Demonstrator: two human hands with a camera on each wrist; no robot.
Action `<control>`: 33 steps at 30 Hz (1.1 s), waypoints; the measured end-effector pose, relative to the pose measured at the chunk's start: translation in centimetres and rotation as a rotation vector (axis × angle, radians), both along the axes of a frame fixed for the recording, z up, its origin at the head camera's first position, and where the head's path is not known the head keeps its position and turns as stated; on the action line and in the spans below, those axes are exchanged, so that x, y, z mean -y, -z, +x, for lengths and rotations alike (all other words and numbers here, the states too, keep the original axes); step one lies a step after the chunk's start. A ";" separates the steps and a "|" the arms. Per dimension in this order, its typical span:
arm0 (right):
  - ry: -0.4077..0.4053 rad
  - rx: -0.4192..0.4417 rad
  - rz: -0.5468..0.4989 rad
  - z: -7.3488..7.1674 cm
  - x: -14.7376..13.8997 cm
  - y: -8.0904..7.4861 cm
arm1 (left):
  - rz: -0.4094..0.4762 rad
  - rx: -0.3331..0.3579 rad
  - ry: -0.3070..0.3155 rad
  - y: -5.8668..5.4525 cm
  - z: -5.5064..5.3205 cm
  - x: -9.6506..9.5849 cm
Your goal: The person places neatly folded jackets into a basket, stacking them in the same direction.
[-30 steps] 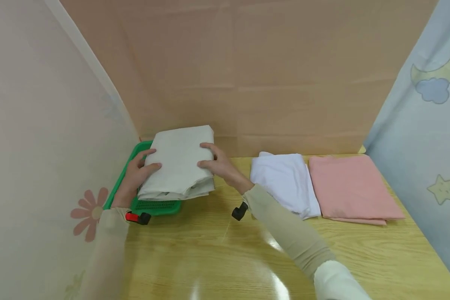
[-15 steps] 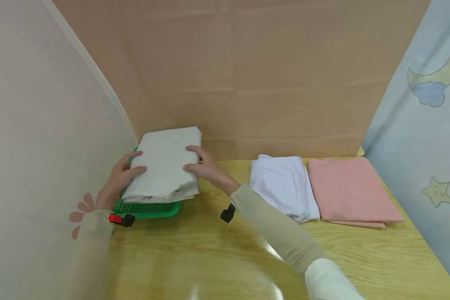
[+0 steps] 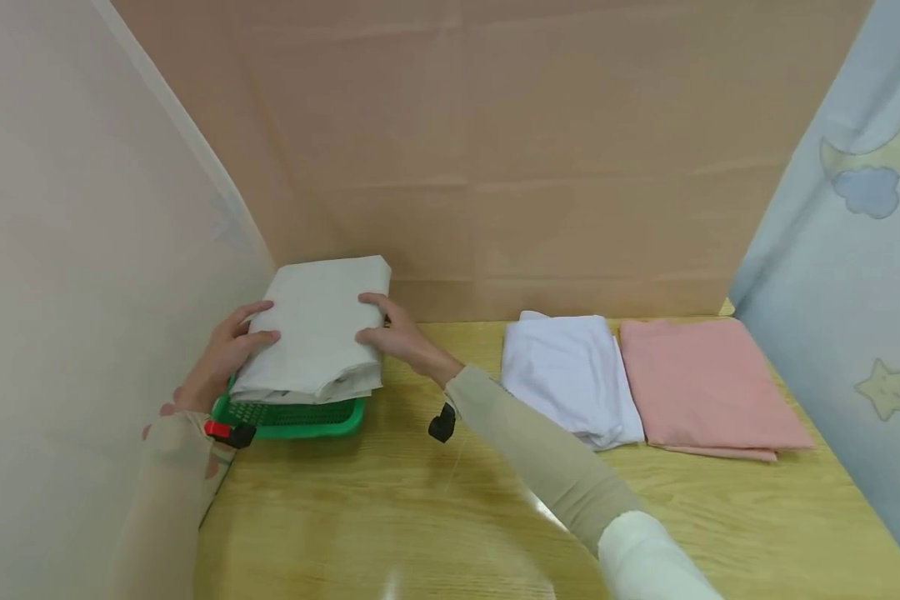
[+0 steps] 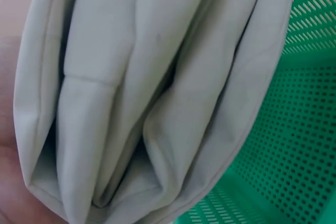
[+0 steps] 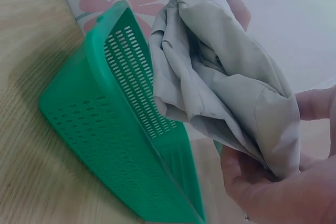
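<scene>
Both hands hold a thick folded white cloth (image 3: pixel 318 325) over a green perforated plastic basket (image 3: pixel 303 431) at the left of the table. My left hand (image 3: pixel 228 350) grips its left side, thumb and fingertips on the top face. On the opposite side my right hand (image 3: pixel 401 336) pinches the edge, fingers partly underneath in the right wrist view. Loose layers of the cloth (image 4: pixel 131 93) fill the left wrist view, with the basket's holed inside (image 4: pixel 294 129) beyond. In the right wrist view, the bundle (image 5: pixel 231 87) is beside and above the basket's rim (image 5: pixel 123 98).
A folded white cloth (image 3: pixel 566 375) lies right of the middle of the wooden table (image 3: pixel 390 508), next to a folded pink cloth (image 3: pixel 708 383). A brown backdrop (image 3: pixel 457 167) stands behind, with pale printed curtains (image 3: pixel 862 275) along both sides.
Both hands have carried the folded white cloth to the left, so it now covers more of the basket in the head view. The cloths on the right have stayed in place.
</scene>
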State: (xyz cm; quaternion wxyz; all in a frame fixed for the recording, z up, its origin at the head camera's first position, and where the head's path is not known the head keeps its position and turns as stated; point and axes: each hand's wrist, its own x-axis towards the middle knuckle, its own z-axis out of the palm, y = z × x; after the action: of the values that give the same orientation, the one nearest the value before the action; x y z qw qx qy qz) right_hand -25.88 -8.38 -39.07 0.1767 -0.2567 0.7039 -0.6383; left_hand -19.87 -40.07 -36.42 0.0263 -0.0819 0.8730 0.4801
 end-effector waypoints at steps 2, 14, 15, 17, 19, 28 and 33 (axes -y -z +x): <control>-0.006 0.001 0.002 0.0 0.4 0.1 | -0.016 -0.001 -0.007 0.0 0.0 0.4; -0.023 0.045 0.007 -0.1 2.8 1.5 | 0.019 0.089 -0.093 0.3 0.0 2.1; -0.017 0.051 0.010 -0.1 3.0 1.7 | 0.029 0.099 -0.100 0.4 0.0 2.2; -0.005 0.064 0.022 0.0 3.2 1.9 | 0.054 0.122 -0.113 0.7 0.0 2.3; 0.006 0.076 0.042 0.1 3.4 2.3 | 0.058 0.141 -0.110 0.9 0.1 2.4; 0.021 0.084 0.091 0.3 4.1 3.8 | -0.017 0.159 -0.097 2.6 0.0 3.0; 0.015 0.066 0.106 0.2 4.5 4.4 | -0.039 0.176 -0.105 3.2 -0.1 3.2</control>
State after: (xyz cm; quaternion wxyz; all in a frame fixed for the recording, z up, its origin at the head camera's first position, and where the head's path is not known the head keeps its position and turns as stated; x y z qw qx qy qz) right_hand -25.65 -12.84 -43.50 0.2085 -0.2202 0.7325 -0.6095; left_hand -19.95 -43.23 -39.64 0.0758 -0.1700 0.8711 0.4545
